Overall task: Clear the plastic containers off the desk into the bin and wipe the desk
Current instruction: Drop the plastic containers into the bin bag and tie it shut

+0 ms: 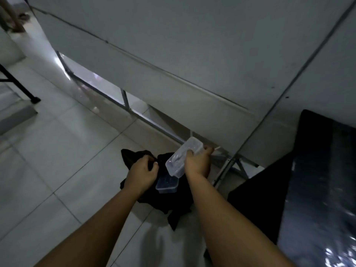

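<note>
A black bin bag (165, 197) lies crumpled on the tiled floor beside the grey desk (173, 54). My left hand (142, 172) grips the bag's rim on its left side. My right hand (198, 162) holds a clear rectangular plastic container (183, 157), tilted, just above the bag's mouth. A second clear container (167, 183) lies inside the bag, below the one I hold.
The desk's metal legs (125, 101) and crossbars run along the floor behind the bag. A black glossy sheet (317, 189) covers the right side. A dark table leg (28, 93) stands at the far left. Pale floor tiles (57, 151) spread to the left.
</note>
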